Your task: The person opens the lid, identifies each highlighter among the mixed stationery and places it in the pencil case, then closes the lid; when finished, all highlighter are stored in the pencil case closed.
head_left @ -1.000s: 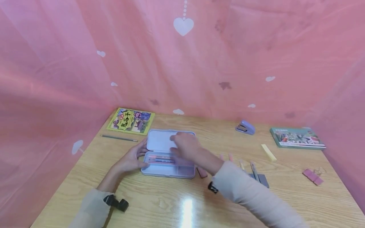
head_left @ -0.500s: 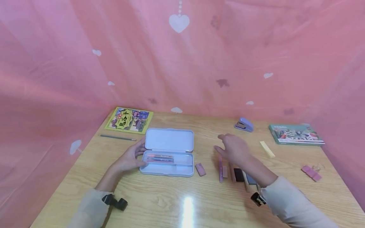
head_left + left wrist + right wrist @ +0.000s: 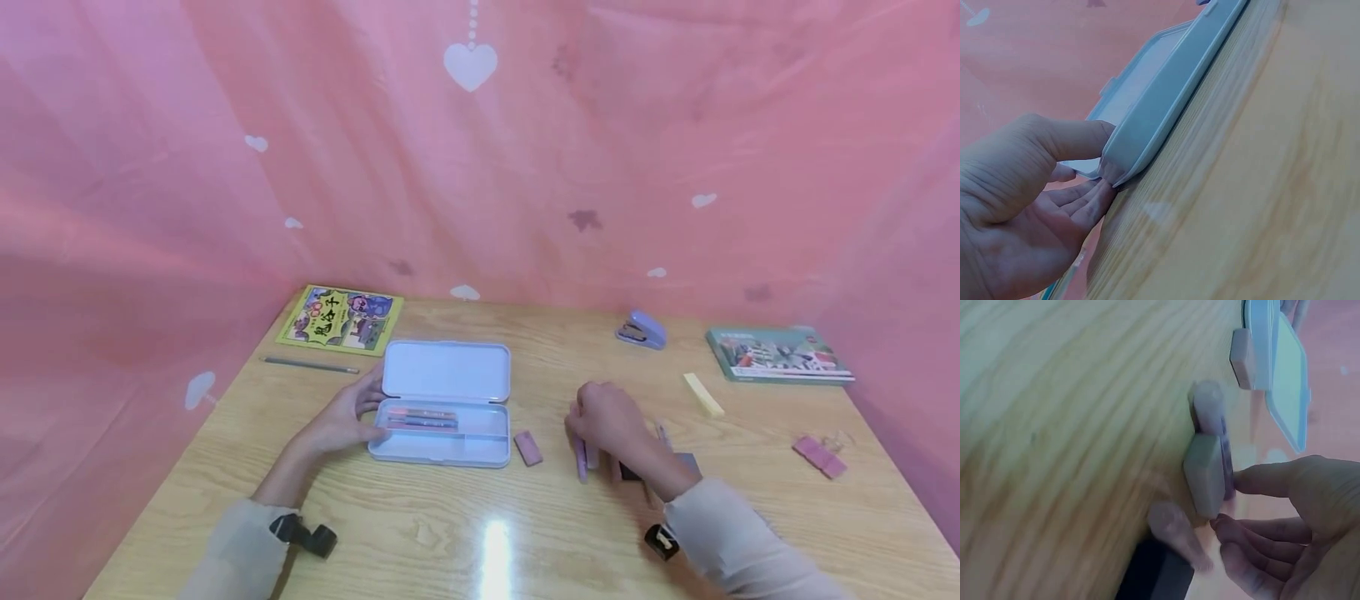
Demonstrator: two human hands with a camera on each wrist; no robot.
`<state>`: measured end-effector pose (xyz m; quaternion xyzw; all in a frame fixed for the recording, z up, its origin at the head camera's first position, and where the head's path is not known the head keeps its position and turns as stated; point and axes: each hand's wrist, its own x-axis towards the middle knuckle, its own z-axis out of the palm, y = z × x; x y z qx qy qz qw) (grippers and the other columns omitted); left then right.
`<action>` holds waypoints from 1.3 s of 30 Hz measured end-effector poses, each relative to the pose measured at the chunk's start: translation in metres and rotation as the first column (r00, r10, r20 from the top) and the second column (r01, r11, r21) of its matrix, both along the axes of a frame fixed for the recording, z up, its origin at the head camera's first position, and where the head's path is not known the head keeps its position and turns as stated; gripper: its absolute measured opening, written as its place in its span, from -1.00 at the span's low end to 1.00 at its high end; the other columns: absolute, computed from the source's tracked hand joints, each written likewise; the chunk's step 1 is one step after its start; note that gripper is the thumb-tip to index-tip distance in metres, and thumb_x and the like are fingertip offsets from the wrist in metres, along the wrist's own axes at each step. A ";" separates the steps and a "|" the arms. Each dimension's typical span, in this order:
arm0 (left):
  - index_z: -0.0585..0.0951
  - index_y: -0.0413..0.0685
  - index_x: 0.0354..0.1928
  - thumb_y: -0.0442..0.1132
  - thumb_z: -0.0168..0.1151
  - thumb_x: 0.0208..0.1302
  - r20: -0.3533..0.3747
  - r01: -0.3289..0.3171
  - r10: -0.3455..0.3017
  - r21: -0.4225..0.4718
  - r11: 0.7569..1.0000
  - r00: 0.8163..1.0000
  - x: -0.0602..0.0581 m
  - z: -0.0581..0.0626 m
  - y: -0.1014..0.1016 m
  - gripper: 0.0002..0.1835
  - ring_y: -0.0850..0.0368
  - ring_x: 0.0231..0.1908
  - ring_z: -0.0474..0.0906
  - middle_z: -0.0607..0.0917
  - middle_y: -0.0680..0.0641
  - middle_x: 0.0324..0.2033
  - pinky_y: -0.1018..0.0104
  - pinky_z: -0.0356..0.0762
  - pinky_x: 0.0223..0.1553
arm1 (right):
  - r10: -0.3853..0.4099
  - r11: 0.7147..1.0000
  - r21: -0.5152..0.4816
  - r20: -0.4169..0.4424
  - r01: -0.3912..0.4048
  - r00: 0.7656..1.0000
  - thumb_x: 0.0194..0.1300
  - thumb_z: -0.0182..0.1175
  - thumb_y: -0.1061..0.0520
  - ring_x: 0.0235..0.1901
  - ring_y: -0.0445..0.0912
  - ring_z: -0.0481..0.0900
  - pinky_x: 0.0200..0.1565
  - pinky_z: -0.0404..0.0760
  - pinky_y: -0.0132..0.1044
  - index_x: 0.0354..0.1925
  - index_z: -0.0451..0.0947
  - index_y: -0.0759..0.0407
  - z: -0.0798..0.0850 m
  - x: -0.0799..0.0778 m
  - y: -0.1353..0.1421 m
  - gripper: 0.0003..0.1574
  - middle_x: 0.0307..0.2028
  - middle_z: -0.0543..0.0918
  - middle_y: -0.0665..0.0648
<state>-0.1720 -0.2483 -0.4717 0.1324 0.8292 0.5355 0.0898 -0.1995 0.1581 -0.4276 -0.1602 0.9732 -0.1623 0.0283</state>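
Observation:
A pale blue pencil case (image 3: 435, 450) lies with its lid (image 3: 446, 371) raised, and several pens (image 3: 423, 417) rest in its upper compartment. My left hand (image 3: 345, 417) grips the case's left end, thumb at the rim and fingers under the corner in the left wrist view. On the right, my right hand (image 3: 611, 417) is down at a purple pen (image 3: 1213, 412), thumb against its far end and fingers curled close to the other side. A pink eraser (image 3: 1205, 472) lies right beside that pen. Another pink eraser (image 3: 528, 448) sits next to the case.
Behind the right hand lie a black block (image 3: 1157, 572), another pen (image 3: 1175, 528) and a grey-blue block (image 3: 687, 463). Farther out are a purple stapler (image 3: 642, 331), yellow strip (image 3: 703, 394), green box (image 3: 780, 356) and pink clips (image 3: 820, 456). A booklet (image 3: 341, 320) and pencil (image 3: 309, 365) lie left.
My right hand has left the case, moved right, and come down onto the purple pen. My left hand stays at the case.

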 end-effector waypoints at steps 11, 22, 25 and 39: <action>-0.13 0.09 0.49 -0.50 0.40 -0.14 0.006 0.010 -0.010 0.015 1.000 1.000 0.002 0.000 0.000 0.21 -0.09 0.17 0.38 0.34 -0.16 0.26 0.13 0.34 0.30 | -0.028 0.995 -0.099 0.038 0.031 0.999 0.18 0.15 0.12 -0.79 -0.22 0.36 -0.77 0.28 -0.42 -0.49 0.61 0.25 0.006 -0.003 -0.006 -0.77 -0.80 0.47 -0.03; -0.13 0.06 0.49 -0.50 0.40 -0.15 0.011 0.019 -0.019 0.041 0.999 1.000 0.005 0.006 0.001 0.21 -0.10 0.18 0.37 0.36 -0.17 0.25 0.10 0.31 0.31 | 0.094 0.990 -0.100 -0.035 -0.097 0.995 0.16 0.24 0.11 -0.58 -0.20 0.58 -0.52 0.62 -0.31 -0.09 0.63 0.29 0.057 -0.013 -0.025 -0.63 -0.51 0.70 0.09; -0.12 0.20 0.49 -0.46 0.42 -0.15 0.014 0.006 -0.006 0.022 1.000 1.000 0.001 -0.002 0.000 0.21 -0.03 0.19 0.38 0.38 -0.08 0.25 0.12 0.31 0.31 | 0.149 0.985 -0.079 -0.068 -0.154 0.987 0.16 0.24 0.10 -0.63 -0.24 0.53 -0.59 0.54 -0.36 -0.10 0.64 0.25 0.061 -0.016 -0.042 -0.65 -0.55 0.68 0.04; -0.13 0.20 0.49 -0.46 0.40 -0.13 0.034 0.000 0.000 0.002 1.000 0.999 -0.002 -0.003 -0.002 0.21 0.01 0.19 0.40 0.35 -0.07 0.28 0.23 0.36 0.28 | 0.440 0.895 -0.071 -0.020 -0.440 0.898 0.19 0.27 0.12 -0.45 -0.23 0.56 -0.46 0.54 -0.42 -0.09 0.68 0.06 0.043 -0.017 -0.168 -0.72 -0.38 0.72 -0.01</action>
